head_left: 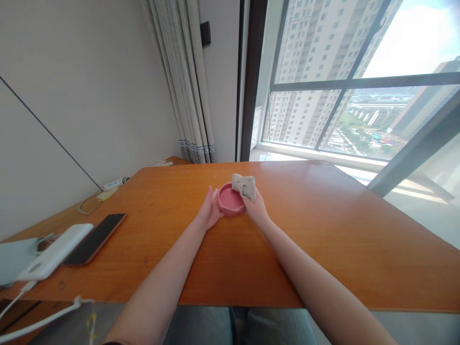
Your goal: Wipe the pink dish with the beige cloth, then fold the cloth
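A round pink dish (pixel 230 199) with low walls is tilted up toward me over the middle of the wooden table (pixel 237 268). My left hand (pixel 209 209) grips the dish at its left side, thumb pointing up and the other fingers mostly hidden beneath. In my right hand (pixel 257 208) is a crumpled beige cloth (pixel 245 186), bunched up and touching the dish's upper right rim. The fingers of that hand are largely covered by the cloth.
At the left edge lie a dark phone (pixel 96 238), a white power bank (pixel 57 251) with a cable, and a power strip (pixel 115 184) farther back. A curtain (pixel 187 81) and a large window (pixel 345 86) stand beyond the table.
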### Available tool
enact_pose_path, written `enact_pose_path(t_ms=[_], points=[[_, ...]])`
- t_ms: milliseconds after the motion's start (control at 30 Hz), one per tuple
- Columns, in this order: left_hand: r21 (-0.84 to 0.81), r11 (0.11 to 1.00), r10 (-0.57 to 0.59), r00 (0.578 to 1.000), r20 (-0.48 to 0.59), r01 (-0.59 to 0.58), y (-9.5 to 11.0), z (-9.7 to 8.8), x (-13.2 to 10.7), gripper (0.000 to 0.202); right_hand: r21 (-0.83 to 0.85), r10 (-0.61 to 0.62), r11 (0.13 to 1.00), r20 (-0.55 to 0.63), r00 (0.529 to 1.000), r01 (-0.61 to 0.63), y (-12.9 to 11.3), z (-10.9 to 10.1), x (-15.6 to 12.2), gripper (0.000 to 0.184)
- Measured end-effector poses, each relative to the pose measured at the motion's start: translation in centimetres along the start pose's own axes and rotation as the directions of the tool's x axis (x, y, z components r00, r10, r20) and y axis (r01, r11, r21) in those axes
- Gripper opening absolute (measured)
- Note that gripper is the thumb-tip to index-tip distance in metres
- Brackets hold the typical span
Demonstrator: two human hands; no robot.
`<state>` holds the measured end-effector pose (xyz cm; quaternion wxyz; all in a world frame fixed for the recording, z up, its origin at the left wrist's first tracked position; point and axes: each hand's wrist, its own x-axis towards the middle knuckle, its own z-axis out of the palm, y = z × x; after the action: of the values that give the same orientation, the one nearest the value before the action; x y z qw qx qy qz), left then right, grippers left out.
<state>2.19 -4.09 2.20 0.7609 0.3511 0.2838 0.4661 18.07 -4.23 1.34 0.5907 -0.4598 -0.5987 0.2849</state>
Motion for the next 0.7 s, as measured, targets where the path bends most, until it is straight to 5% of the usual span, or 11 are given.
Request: enact_pose_path(t_ms=[100,167,300,400,533,700], points=[[0.037,0.992,-0.117,0.993,0.001,0.117,-0.3,-0.6,0.4,0.046,-0.029,0.075,0.997,0.210,0.975,-0.070,0.3,-2.0,1.3,0.033],[0.027,0.995,-0.095,0.993,-0.071,0.097,-0.8,-0.6,0.8,0.039,-0.045,0.059,0.998,0.237,0.970,-0.050,0.4,-2.0,1.4,0.033],[-0.020,0.989,0.142,0.980,-0.137,-0.146,-1.2,-0.3,1.2,0.040,-0.170,-0.118,0.974,0.183,0.976,0.150,0.2,0.9,-0.7,0.040],[-0.020,0.965,0.258,0.962,-0.086,-0.261,-1.0,0.0,0.9,0.043,-0.246,-0.102,0.961,0.098,0.990,0.124,-0.1,2.8,-2.2,0.040],[-0.034,0.993,0.110,0.994,-0.024,-0.111,-0.6,0.0,0.4,0.046,-0.209,-0.132,0.968,0.029,0.991,0.136,-0.4,1.6,-1.3,0.039],[0.043,0.998,-0.037,0.999,0.022,0.036,-1.0,0.2,0.2,0.042,-0.112,-0.088,0.986,0.256,0.963,0.120,0.4,-2.0,1.3,0.029]])
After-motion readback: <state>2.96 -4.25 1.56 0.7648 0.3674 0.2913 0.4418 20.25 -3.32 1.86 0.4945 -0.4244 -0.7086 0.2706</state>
